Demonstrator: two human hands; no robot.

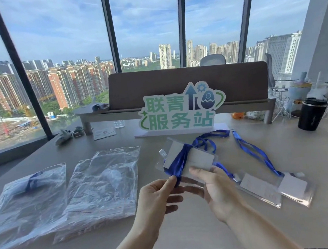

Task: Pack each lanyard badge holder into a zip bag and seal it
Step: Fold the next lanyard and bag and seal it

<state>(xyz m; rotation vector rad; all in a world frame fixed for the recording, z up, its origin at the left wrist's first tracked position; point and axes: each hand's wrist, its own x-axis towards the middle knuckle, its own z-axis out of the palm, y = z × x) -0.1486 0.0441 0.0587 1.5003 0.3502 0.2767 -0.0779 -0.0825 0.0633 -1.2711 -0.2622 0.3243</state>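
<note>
Above the desk I hold a clear badge holder [196,157] with its blue lanyard [181,161] wound around the middle. My left hand [157,197] pinches the lanyard's lower end. My right hand [217,192] grips the holder's lower edge. Two more badge holders [276,190] with blue lanyards [251,151] lie flat on the desk at the right. On the left, a zip bag [24,203] lies with a blue lanyard inside it. Beside it is a stack of empty zip bags [103,189].
A green and white sign [180,112] stands at the back of the desk [192,224], in front of a raised shelf [239,105]. A black cup [310,114] stands at the right. Small items lie at the back left, by the window.
</note>
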